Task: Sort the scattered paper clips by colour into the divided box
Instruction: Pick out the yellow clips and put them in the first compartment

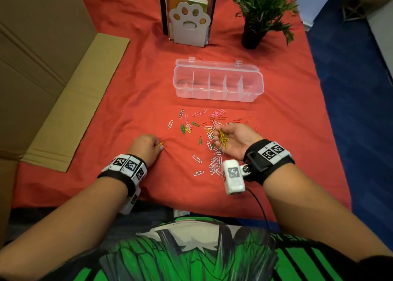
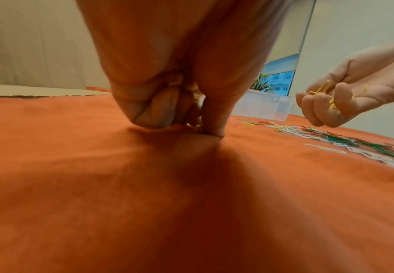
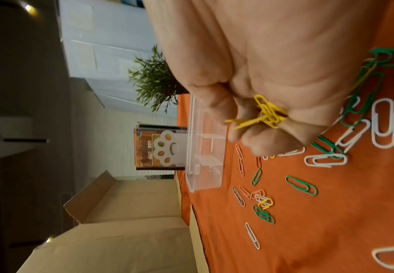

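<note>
A clear divided box point(image 1: 219, 93) stands open on the red cloth, with its lid behind it. In front of it lie scattered paper clips point(image 1: 197, 123), white, green, pink, orange and yellow. My right hand point(image 1: 221, 138) is palm up over them, its fingers curled round a bunch of yellow clips point(image 1: 223, 139). The right wrist view shows the yellow clips point(image 3: 268, 114) between its fingers point(image 3: 273, 140). Left of the pile, my left hand point(image 1: 158, 145) presses down on the cloth and pinches one yellow clip point(image 1: 161, 143). That yellow clip point(image 2: 197, 127) is mostly hidden in the left wrist view.
A white paw-shaped bookend point(image 1: 189, 23) with books and a potted plant point(image 1: 259, 13) stand behind the box. A large cardboard box point(image 1: 42, 68) with an open flap lies along the left. The table edge drops to a blue floor point(image 1: 350, 89) on the right.
</note>
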The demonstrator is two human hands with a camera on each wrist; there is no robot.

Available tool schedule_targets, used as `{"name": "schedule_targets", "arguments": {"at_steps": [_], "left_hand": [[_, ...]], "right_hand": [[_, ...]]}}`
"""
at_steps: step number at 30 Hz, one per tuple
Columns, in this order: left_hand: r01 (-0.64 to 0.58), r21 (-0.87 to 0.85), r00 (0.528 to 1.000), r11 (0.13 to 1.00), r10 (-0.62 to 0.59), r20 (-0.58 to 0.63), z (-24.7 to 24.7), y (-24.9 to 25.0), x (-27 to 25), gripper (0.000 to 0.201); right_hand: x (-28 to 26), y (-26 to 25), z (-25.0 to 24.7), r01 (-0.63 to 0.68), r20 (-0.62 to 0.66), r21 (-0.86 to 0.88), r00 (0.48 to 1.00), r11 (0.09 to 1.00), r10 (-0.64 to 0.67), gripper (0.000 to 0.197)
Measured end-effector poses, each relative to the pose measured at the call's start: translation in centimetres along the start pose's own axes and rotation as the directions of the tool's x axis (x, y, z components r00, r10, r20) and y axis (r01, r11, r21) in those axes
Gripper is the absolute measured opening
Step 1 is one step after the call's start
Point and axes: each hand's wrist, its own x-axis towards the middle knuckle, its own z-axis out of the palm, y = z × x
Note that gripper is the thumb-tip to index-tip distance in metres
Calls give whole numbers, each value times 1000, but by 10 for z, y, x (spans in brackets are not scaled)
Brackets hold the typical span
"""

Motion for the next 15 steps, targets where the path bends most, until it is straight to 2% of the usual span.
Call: {"name": "schedule_targets", "arguments": {"at_steps": [3,7,8,9,11,13,15], "left_hand": [[17,-87,1000,996,-17,7,-4,3,1,16],[139,-320,989,937,-116,89,-12,0,8,24],[183,-446,982,876,-136,135,-13,0,10,24],[240,-586,969,774,-153,194,-16,2,11,22],[359,-781,932,511,-152,330,-23,10,12,22],[455,-843,890,286,-106,444,-34,25,16,25],[532,-837,846,124,-28,533,-46,41,24,24]], "right_hand": [[1,1,-4,21,-28,-4,999,1000,-21,24],[-3,-2,-5,44,-20,43,999,998,-43,21],[-4,-3,-6,45,-16,55,999,997,-44,21],[-6,-5,-7,50,-19,60,999,997,-49,21],[-7,-9,-12,61,-56,60,997,996,-58,21],[-8,-11,-18,70,-118,55,991,996,-63,20],[-9,-13,-22,91,-170,28,982,995,-85,20]]}}
